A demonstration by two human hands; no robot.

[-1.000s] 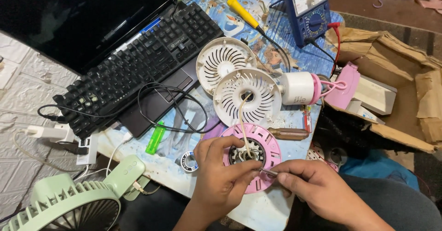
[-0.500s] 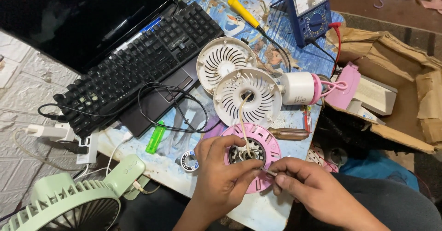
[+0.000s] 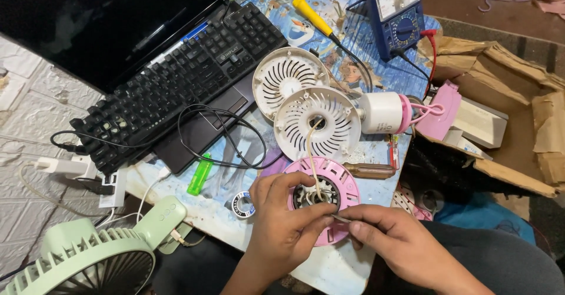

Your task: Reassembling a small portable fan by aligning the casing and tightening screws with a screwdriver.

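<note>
A pink fan housing (image 3: 329,198) is being worked on at the near edge of the small table (image 3: 223,204). It is steadied by the left hand (image 3: 285,227), whose fingers are curled over its near left rim, thumb and forefinger closed toward the middle. A thin metal piece (image 3: 340,218), seemingly a lead or pin, is pinched between the closed thumb and forefinger of the right hand (image 3: 391,236), just where the two sets of fingertips meet. A pale wire (image 3: 311,154) runs from the motor opening just beyond the fingertips up to a white fan grille (image 3: 318,123).

The step in hand appears to be the handling of a fine wire end at the motor; steadiness and a small, precise pull or placement would be called for next, judged from the grip.

Little room is left beyond the fingers: the white grille, a wooden-handled screwdriver (image 3: 368,170) and a white motor casing (image 3: 382,112) lie close. To the left of the fingers a small tape roll (image 3: 242,204) and a green lighter (image 3: 199,175) sit near. The table's edge lies directly beneath the wrists.
</note>
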